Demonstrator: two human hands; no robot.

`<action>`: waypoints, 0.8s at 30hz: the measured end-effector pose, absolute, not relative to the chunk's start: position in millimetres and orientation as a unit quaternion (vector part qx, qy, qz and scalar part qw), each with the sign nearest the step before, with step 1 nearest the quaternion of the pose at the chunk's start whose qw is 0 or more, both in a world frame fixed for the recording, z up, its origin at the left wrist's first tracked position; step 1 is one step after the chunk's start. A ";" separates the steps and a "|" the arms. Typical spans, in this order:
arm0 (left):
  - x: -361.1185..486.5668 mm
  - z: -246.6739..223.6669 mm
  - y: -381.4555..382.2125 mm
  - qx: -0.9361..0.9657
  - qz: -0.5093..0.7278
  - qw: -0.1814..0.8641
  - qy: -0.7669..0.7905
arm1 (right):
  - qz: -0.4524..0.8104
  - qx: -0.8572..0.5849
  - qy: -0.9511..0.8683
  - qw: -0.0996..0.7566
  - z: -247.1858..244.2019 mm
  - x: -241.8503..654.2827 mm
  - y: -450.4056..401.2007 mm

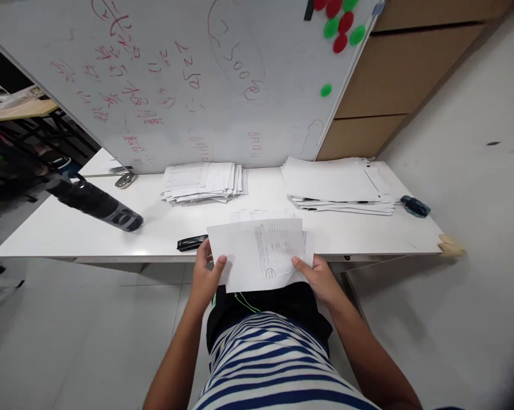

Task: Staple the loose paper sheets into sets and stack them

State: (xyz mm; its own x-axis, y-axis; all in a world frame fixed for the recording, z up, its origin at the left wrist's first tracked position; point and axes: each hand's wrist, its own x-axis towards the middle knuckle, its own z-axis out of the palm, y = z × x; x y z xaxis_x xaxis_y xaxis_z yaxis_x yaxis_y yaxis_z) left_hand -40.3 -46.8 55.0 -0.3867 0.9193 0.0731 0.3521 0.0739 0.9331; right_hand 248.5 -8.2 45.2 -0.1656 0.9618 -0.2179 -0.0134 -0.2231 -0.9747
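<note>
Printed paper sheets [239,250] are held up at the table's front edge, slightly fanned, with a second sheet showing at the right. My left hand [208,273] grips their left side, thumb on top and fingers beneath. At the right side my right hand [319,277] pinches them, its thumb lying on the front sheet. A black stapler-like object [191,243] lies on the table just left of the sheets. Behind them stand two paper piles, a smaller one [201,179] at the left and a larger one [333,181] at the right.
On the white table [154,242] a dark bottle [98,205] lies at the left, near a small oval device [125,180]. A dark blue object [415,206] rests at the right end. The whiteboard [282,102] and cardboard boxes [376,71] rise behind.
</note>
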 end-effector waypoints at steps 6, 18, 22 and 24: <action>-59.8 100.7 -11.5 0.497 0.458 0.458 0.577 | 0.566 -0.461 -0.528 0.434 64.5 239.4 33.9; -19.6 45.1 30.8 0.551 0.567 0.287 0.541 | 0.463 -0.519 -0.564 0.444 36.6 226.5 50.4; -25.2 40.9 37.2 0.483 0.559 0.342 0.580 | 0.480 -0.539 -0.512 0.466 29.1 220.8 48.3; -28.0 40.7 40.3 0.465 0.538 0.390 0.585 | 0.481 -0.537 -0.498 0.482 27.2 217.4 47.9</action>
